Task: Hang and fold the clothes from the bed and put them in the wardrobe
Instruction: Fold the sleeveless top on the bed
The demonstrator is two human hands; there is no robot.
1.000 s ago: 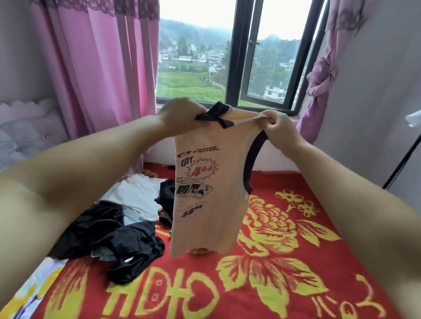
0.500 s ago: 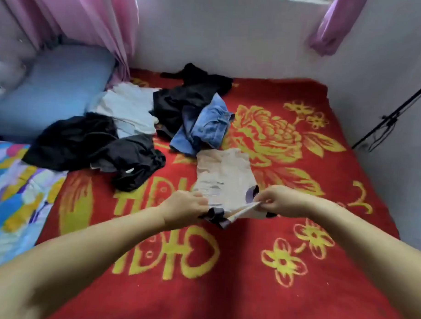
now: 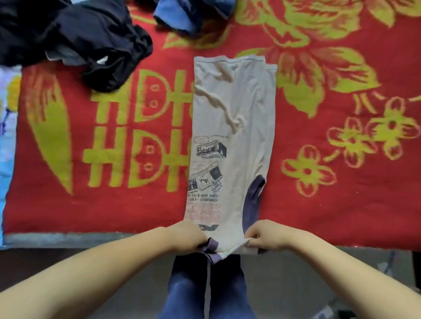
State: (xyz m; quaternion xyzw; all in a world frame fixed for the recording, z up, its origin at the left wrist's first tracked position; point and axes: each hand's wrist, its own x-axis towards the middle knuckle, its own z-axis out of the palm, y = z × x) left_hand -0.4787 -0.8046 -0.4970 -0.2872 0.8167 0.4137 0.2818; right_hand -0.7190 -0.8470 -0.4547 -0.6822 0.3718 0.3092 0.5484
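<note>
Gripping the cream printed T-shirt (image 3: 232,126), folded lengthwise on the red floral blanket (image 3: 322,199), left hand (image 3: 190,237) and right hand (image 3: 265,235) should carry its shoulder end squarely toward the hem.

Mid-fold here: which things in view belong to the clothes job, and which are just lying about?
Job:
- cream top, flat on the bed, left hand and right hand gripping its near end
- black clothes, still to fold
- blue garment, still to fold

Lying about:
- red blanket
- patterned sheet at the left edge
</note>
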